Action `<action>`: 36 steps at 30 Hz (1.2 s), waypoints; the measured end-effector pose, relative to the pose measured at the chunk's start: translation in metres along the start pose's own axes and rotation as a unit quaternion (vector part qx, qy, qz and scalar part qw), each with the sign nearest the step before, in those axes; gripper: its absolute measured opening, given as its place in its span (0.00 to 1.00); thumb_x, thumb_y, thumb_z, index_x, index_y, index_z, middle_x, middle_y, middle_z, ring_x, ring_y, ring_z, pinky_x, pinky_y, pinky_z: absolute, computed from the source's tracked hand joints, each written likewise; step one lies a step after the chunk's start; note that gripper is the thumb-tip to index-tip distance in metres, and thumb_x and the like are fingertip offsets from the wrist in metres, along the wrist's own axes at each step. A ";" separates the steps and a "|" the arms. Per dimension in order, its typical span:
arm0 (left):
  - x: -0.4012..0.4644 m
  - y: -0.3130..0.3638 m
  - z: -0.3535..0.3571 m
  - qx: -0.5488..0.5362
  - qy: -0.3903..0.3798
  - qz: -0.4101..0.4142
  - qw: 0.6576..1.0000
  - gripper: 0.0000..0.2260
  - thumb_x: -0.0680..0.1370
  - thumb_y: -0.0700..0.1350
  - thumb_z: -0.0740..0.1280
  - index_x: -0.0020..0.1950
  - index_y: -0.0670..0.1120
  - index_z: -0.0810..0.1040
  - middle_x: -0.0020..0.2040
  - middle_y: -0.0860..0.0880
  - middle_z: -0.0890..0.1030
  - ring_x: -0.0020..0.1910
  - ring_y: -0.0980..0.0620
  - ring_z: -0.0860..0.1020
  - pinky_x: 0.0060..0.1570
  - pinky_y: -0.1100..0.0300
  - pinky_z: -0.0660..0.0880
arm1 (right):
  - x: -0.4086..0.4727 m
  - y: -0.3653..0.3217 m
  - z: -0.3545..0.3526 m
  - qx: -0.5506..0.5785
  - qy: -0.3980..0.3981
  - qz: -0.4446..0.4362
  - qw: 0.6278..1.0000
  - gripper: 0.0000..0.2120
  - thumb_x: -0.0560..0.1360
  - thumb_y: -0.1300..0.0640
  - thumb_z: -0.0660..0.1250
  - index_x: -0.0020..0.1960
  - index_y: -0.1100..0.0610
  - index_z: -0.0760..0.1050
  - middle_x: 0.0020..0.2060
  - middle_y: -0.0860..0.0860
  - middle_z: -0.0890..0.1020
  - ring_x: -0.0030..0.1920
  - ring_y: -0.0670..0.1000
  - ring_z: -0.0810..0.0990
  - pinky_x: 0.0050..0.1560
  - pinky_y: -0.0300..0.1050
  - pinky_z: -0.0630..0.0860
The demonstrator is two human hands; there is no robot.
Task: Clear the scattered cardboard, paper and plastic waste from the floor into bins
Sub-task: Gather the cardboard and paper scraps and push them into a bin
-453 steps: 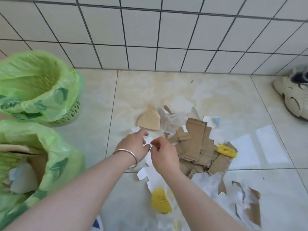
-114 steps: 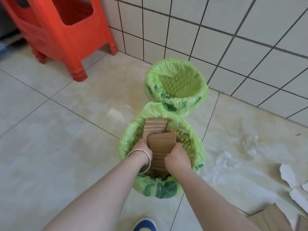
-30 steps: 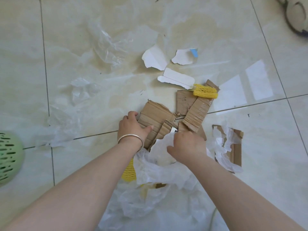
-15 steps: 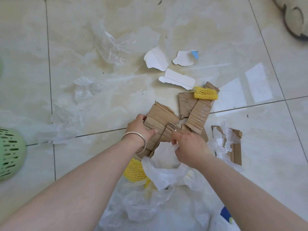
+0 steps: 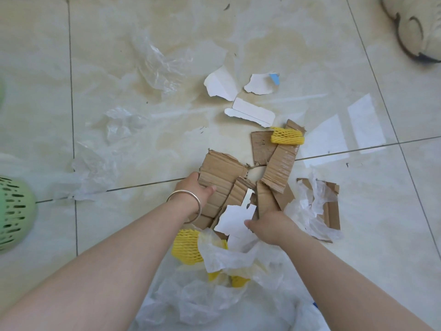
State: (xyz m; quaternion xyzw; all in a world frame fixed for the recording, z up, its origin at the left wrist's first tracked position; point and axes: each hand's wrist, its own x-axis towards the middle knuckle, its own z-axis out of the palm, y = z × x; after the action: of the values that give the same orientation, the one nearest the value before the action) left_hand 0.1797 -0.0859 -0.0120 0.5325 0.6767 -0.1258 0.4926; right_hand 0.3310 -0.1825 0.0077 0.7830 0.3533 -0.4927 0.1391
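Step in hand: gathering the brown cardboard pieces at the centre of the frame into one handful, by my reading, ahead of a trip to a bin.
Left hand (image 5: 194, 189): thumb on top and fingers under the edge of the large cardboard piece (image 5: 220, 174), pinching it; a metal bangle (image 5: 188, 201) sits on the wrist.
Right hand (image 5: 270, 224): curled round the lower end of a smaller cardboard strip (image 5: 265, 197), with a torn white paper scrap (image 5: 235, 219) lying against the thumb; whether it holds the paper too I cannot tell.
Cardboard not yet held: a ribbed piece (image 5: 280, 164) just right of centre with a yellow foam net (image 5: 287, 136) on its upper end, and another piece (image 5: 333, 209) at the right under crumpled white paper.
Paper: three white scraps (image 5: 250, 113) lie above centre.
Plastic: clear film (image 5: 162, 65) at upper left, and more (image 5: 202, 299) at the bottom between the forearms, partly over a second yellow net (image 5: 187, 246).
Bin: a green perforated basket (image 5: 13, 211) shows at the left edge, well apart from the pile.
Next move calls for: drawing the two held pieces together, probably adding the ribbed piece, after shedding the net, then carrying the stack left.
Progress: much waste remains on the floor.
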 end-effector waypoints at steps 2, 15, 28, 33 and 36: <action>0.000 -0.004 0.001 -0.001 -0.002 -0.008 1.000 0.26 0.76 0.53 0.64 0.71 0.45 0.64 0.67 0.44 0.73 0.64 0.43 0.72 0.60 0.55 0.69 | -0.003 0.000 0.005 -0.038 0.033 0.031 0.998 0.29 0.75 0.47 0.62 0.73 0.49 0.56 0.59 0.52 0.76 0.55 0.55 0.76 0.47 0.43 0.71; -0.009 -0.015 0.017 -0.077 -0.017 0.018 0.997 0.15 0.79 0.52 0.59 0.62 0.46 0.73 0.56 0.45 0.80 0.56 0.43 0.77 0.55 0.57 0.72 | 0.008 -0.029 0.033 0.207 0.039 0.116 0.971 0.28 0.74 0.40 0.61 0.61 0.63 0.71 0.58 0.55 0.76 0.56 0.56 0.75 0.49 0.45 0.68; -0.028 -0.014 -0.037 -0.170 0.098 0.040 0.980 0.09 0.75 0.44 0.66 0.55 0.48 0.77 0.52 0.46 0.83 0.50 0.44 0.79 0.50 0.56 0.76 | -0.002 -0.063 0.022 0.468 0.094 -0.020 0.879 0.15 0.68 0.55 0.75 0.51 0.54 0.73 0.44 0.49 0.78 0.47 0.52 0.78 0.48 0.46 0.74; -0.045 -0.006 -0.074 -0.228 0.127 0.079 0.962 0.09 0.73 0.42 0.69 0.52 0.49 0.76 0.50 0.48 0.83 0.50 0.45 0.80 0.54 0.53 0.76 | -0.026 -0.085 -0.006 0.465 0.116 -0.121 0.869 0.09 0.70 0.60 0.72 0.45 0.50 0.74 0.40 0.46 0.81 0.42 0.49 0.79 0.46 0.45 0.76; -0.062 0.005 -0.102 -0.298 0.109 0.115 0.941 0.10 0.73 0.40 0.70 0.50 0.51 0.74 0.47 0.51 0.80 0.46 0.50 0.78 0.50 0.58 0.74 | -0.046 -0.094 -0.032 0.442 0.146 -0.162 0.870 0.07 0.72 0.58 0.70 0.46 0.50 0.74 0.42 0.45 0.81 0.43 0.48 0.79 0.47 0.43 0.74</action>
State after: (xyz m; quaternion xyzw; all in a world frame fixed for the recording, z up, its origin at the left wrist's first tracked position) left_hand 0.1263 -0.0498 0.0886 0.4460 0.6670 0.1978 0.5630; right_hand 0.2756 -0.1162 0.0753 0.7574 0.2369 -0.4933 -0.3561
